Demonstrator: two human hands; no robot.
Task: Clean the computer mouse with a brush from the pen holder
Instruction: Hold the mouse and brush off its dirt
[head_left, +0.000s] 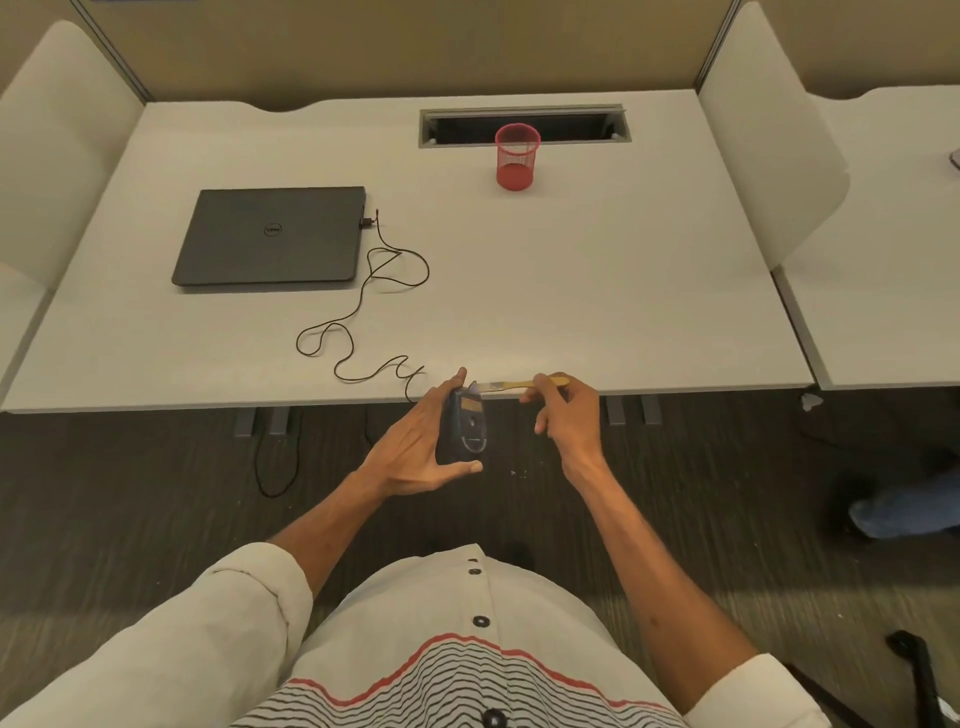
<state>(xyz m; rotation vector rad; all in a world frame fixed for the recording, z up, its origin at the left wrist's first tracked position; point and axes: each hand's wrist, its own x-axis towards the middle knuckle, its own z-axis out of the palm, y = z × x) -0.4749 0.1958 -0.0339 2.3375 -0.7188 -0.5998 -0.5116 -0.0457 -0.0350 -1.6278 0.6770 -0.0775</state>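
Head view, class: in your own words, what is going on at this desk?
A person's left hand holds the computer mouse just off the near edge of the desk. The right hand pinches a brush, its tip at the mouse's far end. The red pen holder stands at the back; the cable runs to a closed laptop.

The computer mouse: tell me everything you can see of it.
The dark blue-grey plastic wired mouse is held off the near edge of the white desk, gripped lengthwise in the left hand. Its upturned face bears a yellowish label, likely the underside. The bristles of a yellow-handled brush, pinched by the right hand, meet its far end. Its thin black cable snakes to the closed dark laptop.
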